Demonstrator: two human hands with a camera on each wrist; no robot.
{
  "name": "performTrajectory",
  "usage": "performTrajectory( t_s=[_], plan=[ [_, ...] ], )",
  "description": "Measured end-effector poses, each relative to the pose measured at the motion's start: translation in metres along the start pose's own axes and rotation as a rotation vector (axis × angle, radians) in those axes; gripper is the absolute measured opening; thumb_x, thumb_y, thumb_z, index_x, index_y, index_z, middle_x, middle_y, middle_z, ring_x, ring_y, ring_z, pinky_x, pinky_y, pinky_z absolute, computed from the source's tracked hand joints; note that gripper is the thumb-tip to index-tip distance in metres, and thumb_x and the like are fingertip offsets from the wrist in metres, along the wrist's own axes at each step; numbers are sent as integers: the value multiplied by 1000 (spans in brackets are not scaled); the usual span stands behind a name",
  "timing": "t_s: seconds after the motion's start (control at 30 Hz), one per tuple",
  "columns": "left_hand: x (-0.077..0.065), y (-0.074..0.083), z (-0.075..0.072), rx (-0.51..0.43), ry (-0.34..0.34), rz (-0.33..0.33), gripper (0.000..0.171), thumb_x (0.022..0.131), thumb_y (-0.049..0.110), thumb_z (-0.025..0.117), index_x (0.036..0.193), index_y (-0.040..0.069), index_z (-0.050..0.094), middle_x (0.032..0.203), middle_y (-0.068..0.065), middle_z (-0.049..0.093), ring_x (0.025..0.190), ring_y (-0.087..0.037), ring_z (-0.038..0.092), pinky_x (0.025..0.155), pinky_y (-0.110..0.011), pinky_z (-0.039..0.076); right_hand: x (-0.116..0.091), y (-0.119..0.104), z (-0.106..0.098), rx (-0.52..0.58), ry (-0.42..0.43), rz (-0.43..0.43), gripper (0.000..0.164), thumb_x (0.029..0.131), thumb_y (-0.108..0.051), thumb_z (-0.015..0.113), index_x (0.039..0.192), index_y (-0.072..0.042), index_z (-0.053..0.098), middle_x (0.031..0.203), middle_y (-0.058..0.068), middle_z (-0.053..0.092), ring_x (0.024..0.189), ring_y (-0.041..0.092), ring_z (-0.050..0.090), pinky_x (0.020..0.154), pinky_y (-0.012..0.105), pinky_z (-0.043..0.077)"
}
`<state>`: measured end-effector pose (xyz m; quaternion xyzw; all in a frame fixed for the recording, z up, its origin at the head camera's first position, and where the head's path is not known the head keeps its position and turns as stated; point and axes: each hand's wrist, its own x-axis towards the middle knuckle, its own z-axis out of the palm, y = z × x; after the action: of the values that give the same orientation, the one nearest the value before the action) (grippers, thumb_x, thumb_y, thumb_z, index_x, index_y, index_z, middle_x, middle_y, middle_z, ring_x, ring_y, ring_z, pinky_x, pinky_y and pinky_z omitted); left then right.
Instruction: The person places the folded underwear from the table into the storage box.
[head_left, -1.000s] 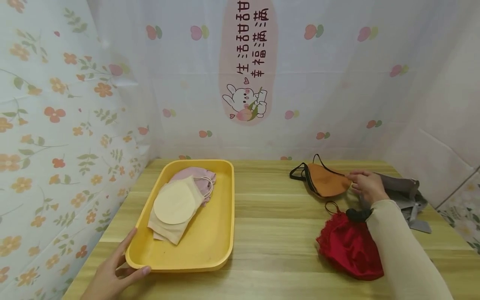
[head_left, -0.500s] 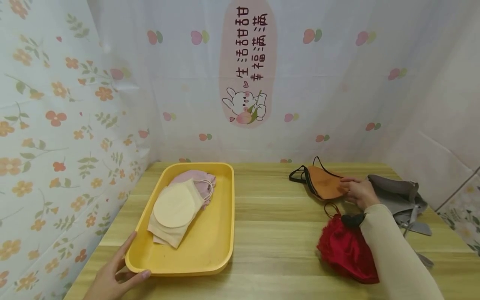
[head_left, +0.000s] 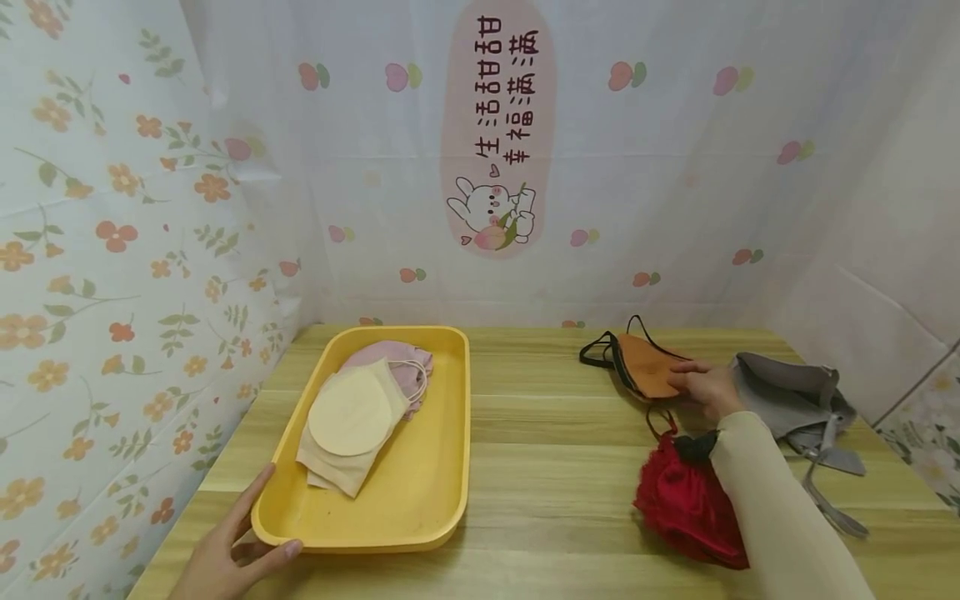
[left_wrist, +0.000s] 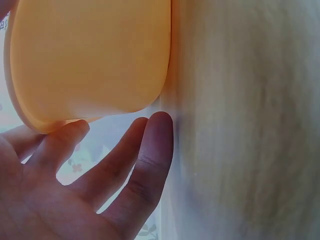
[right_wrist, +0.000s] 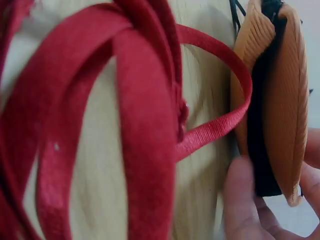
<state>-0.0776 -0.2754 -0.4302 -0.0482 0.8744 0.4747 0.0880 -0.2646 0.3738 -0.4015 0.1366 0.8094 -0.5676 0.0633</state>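
My left hand [head_left: 228, 537] touches the near left corner of the yellow tray [head_left: 462, 467]. Its thumb lies along the front rim and its fingers spread along the outer side, as the left wrist view shows. At the right, my right hand [head_left: 708, 389] pinches the near edge of a folded orange bra [head_left: 647, 365] with black straps. In the right wrist view the thumb is on one side of the orange bra [right_wrist: 286, 95] and fingers are on the other. Its dark lining shows between the folds. A red satin bra [head_left: 690, 504] with lace lies nearer, partly behind the right sleeve.
Inside the tray lie a beige folded garment [head_left: 351, 412] with a round pale panel and a lilac garment [head_left: 397, 354] under it. A grey bra-like garment [head_left: 787, 392] with loose straps lies right of my right hand. Red straps [right_wrist: 145, 115] cross the right wrist view.
My right hand has moved a little left and nearer, onto the orange bra's edge. More of the grey garment and its strap now shows. The left hand and tray stay in place.
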Motion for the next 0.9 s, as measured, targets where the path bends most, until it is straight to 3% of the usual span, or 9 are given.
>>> performTrajectory(
  t_s=[0.2,0.4,0.67,0.77,0.83,0.9],
  plan=[
    [0,-1,0,26,2,-17,106,90,33,76,163,30,0,164,-32,16,128,-47,57,83,-31,64,5,-1,3,0,43,16,45,97,-8,60,138,6,50,84,-14,61,74,0,63,75,28,63],
    [3,-4,-2,67,5,3,105,91,36,75,163,30,-1,165,-30,16,138,-50,44,84,-31,64,6,-8,6,50,72,35,41,96,-5,61,136,4,54,78,-14,62,72,3,64,71,26,63],
    [4,-5,-2,88,9,7,105,90,38,75,163,30,0,166,-28,16,140,-47,42,86,-33,63,2,-17,4,6,71,22,50,99,-11,59,146,2,46,97,-8,58,77,-1,62,80,26,62],
    [4,-7,-1,100,21,11,104,90,38,76,163,31,2,166,-27,18,137,-35,48,86,-31,63,1,-20,4,-32,85,2,51,99,-16,60,145,1,47,101,-8,57,77,-3,60,80,26,62],
    [5,-7,-2,90,20,14,104,90,37,75,163,32,2,166,-26,18,129,-11,55,84,-28,63,0,-21,3,-48,100,-9,51,98,-18,62,144,0,49,102,-9,58,78,-5,60,82,27,62],
    [5,-7,-2,88,19,19,102,91,37,75,163,33,2,166,-26,19,123,2,53,82,-23,61,-1,-22,2,-58,123,-13,51,98,-19,63,144,-1,51,102,-10,58,77,-6,60,84,28,61]
  ],
)
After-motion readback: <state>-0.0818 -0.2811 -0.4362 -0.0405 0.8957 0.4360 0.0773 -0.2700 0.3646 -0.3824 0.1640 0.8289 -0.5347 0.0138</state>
